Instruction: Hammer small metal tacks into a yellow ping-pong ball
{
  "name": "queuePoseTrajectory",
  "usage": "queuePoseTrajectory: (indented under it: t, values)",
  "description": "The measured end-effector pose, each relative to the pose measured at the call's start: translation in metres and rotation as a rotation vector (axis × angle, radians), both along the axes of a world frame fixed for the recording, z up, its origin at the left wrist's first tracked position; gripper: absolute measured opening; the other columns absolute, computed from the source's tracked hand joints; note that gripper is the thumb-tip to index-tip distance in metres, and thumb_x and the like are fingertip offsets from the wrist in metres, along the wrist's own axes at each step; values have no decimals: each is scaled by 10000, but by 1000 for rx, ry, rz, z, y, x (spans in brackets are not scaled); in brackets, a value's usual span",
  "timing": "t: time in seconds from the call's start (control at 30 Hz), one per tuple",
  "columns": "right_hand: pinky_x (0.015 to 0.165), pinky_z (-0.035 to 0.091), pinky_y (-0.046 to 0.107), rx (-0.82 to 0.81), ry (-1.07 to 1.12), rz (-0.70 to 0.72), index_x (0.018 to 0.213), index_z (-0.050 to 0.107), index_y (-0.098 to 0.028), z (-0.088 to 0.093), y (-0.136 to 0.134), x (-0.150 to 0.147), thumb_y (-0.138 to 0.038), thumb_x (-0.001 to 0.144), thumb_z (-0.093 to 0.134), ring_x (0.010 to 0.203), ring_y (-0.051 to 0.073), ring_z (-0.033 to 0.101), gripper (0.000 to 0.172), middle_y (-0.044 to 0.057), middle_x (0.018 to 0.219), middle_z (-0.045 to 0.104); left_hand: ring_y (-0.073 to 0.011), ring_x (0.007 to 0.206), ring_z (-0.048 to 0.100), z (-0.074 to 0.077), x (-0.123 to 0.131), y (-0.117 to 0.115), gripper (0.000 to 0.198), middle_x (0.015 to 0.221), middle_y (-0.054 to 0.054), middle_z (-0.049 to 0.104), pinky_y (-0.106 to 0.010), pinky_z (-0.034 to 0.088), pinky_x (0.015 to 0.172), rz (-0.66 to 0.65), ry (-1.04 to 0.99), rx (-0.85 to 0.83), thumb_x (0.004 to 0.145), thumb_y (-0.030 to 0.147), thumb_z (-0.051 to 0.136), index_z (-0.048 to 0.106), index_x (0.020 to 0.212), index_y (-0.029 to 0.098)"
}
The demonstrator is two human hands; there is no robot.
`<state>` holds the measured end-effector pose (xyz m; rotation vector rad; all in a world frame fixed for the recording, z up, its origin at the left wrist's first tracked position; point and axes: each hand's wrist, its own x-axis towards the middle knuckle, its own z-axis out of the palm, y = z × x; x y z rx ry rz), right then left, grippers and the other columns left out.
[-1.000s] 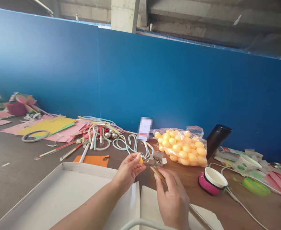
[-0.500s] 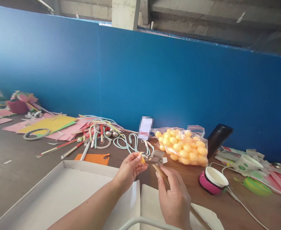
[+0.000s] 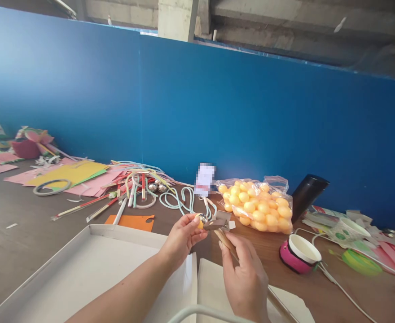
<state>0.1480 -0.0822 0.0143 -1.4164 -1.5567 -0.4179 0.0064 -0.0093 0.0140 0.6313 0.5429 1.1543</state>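
Observation:
My left hand (image 3: pixel 184 235) pinches a small shiny ball (image 3: pixel 202 220), silver on one side and yellow on the other. In my right hand (image 3: pixel 246 273) is a hammer-like tool (image 3: pixel 229 242) with a wood-coloured handle and a dark grey head. The head reaches the right side of the ball; whether they touch I cannot tell. Both hands are above the near edge of the brown table (image 3: pixel 265 253), over an open white box (image 3: pixel 126 264). Behind them lies a clear bag of yellow-orange balls (image 3: pixel 254 206).
Right of my hands stand a white cup with a pink band (image 3: pixel 301 253) and a black cylinder (image 3: pixel 310 193). Pale blue cords (image 3: pixel 173 199), silver balls (image 3: pixel 157 187), straw-like sticks and coloured paper (image 3: pixel 69 172) lie to the left. A blue partition (image 3: pixel 197 103) closes off the back.

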Motion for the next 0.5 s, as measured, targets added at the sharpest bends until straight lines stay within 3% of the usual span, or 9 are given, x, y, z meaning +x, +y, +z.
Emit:
queuePoseTrajectory:
  t: [0.4, 0.5]
  values:
    - [814, 444, 339, 25, 10, 28, 1048, 595, -209, 1, -2, -1, -260, 829, 548, 896, 209, 592, 230, 75, 973, 654, -102, 662, 617, -1, 1, 0, 247, 827, -52, 626, -256, 520, 719, 21, 4, 12, 722, 288, 667, 586, 904, 142]
    - [791, 448, 337, -36, -14, -4, 1062, 596, -226, -1, -1, 0, -279, 834, 535, 864, 207, 597, 241, 62, 972, 656, -101, 653, 616, -1, 1, 0, 242, 818, -52, 627, -250, 524, 694, 20, 10, 2, 724, 291, 665, 583, 897, 143]
